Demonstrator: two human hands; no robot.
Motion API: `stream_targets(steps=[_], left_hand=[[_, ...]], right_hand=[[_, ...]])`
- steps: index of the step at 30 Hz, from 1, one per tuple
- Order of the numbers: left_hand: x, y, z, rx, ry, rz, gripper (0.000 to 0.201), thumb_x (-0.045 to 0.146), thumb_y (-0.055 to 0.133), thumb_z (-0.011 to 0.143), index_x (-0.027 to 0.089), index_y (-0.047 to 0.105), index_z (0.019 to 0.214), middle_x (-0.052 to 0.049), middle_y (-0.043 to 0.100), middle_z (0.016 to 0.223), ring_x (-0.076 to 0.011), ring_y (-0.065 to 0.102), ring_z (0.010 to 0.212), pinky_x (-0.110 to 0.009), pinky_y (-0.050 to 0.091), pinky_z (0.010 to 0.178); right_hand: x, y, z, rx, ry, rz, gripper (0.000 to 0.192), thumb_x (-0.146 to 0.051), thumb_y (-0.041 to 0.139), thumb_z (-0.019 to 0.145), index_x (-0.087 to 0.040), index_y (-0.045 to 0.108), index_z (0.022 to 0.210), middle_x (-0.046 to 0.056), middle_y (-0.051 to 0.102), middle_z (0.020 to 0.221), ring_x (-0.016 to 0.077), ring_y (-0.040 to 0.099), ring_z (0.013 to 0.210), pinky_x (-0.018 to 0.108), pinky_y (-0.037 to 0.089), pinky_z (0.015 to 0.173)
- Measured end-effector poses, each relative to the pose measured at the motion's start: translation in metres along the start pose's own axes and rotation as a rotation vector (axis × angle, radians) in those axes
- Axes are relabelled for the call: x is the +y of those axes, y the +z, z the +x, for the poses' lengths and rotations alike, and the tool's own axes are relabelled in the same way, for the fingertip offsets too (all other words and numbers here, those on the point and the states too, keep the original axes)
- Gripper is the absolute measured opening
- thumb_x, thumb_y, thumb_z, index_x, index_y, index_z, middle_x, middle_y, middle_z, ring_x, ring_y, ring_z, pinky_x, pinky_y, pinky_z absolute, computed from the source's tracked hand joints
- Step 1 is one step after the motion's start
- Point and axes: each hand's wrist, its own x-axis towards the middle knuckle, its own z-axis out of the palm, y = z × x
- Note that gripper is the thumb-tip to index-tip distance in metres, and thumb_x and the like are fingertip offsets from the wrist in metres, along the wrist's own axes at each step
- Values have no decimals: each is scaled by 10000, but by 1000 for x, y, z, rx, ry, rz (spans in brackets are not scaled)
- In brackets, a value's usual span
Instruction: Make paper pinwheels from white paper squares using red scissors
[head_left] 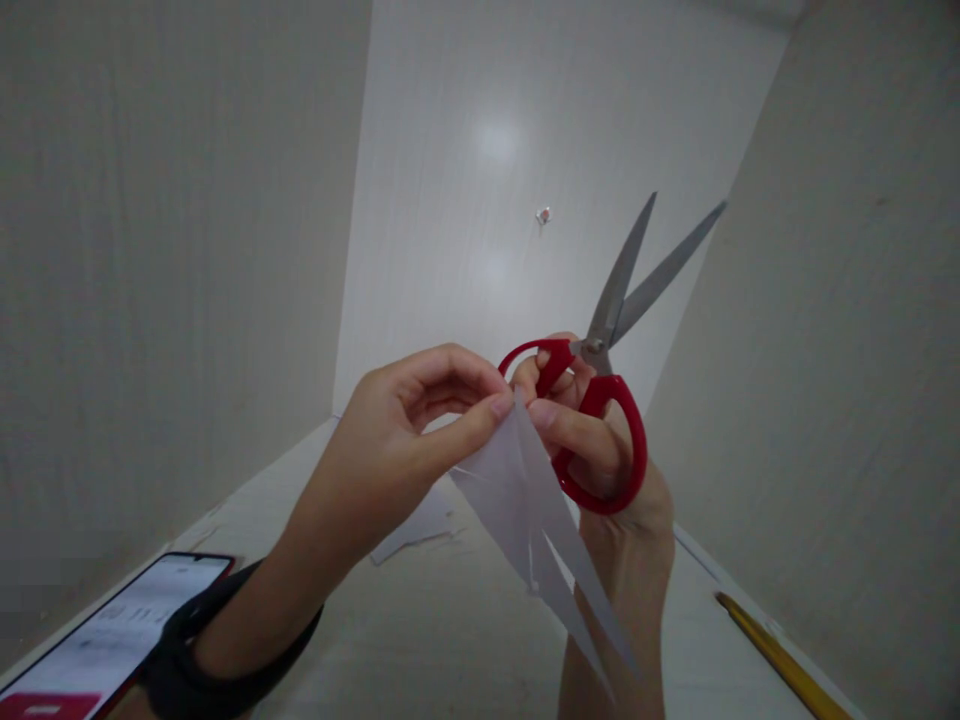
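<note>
A folded sheet of white paper [517,490] hangs point-up in front of me, with slits cut in it and long narrow tips trailing down to the right. My left hand [420,420] pinches its top corner between thumb and finger. Red-handled scissors [604,350] sit on my right hand [592,440], thumb and fingers through the loops, blades spread and pointing up and away. The right thumb and a fingertip are also at the paper's top corner, close to the left fingertips; whether they grip it I cannot tell.
A phone [127,625] with a lit screen lies at the lower left, partly behind my left wrist's black band [225,640]. Another piece of white paper [416,525] rests on the pale table [420,630]. A yellow pencil-like stick [780,655] lies at the right. Pale panels [450,200] enclose the table.
</note>
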Motion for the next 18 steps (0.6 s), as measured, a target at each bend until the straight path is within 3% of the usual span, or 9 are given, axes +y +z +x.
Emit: stream_targets(steps=[5, 12, 18], left_hand=[[1, 1, -1, 2, 59, 52, 113, 127, 698, 794, 195, 685, 705, 40, 694, 717, -82, 636, 662, -133, 497, 604], [2, 1, -3, 19, 96, 75, 117, 107, 700, 792, 197, 686, 718, 46, 696, 722, -76, 643, 666, -122, 500, 606], [2, 3, -8, 108, 214, 175, 137, 76, 694, 796, 202, 677, 746, 47, 676, 742, -83, 633, 712, -143, 512, 700]], right_hand=[[6, 0, 3, -12, -9, 79, 314, -387, 788, 702, -260, 520, 807, -20, 580, 742, 172, 585, 672, 342, 513, 651], [7, 0, 3, -45, -50, 195, 284, -247, 799, 713, -249, 533, 813, -32, 572, 750, 147, 557, 657, 324, 460, 644], [9, 4, 3, -25, -57, 256, 337, -231, 813, 700, -254, 520, 864, -43, 578, 754, 144, 555, 658, 320, 461, 656]])
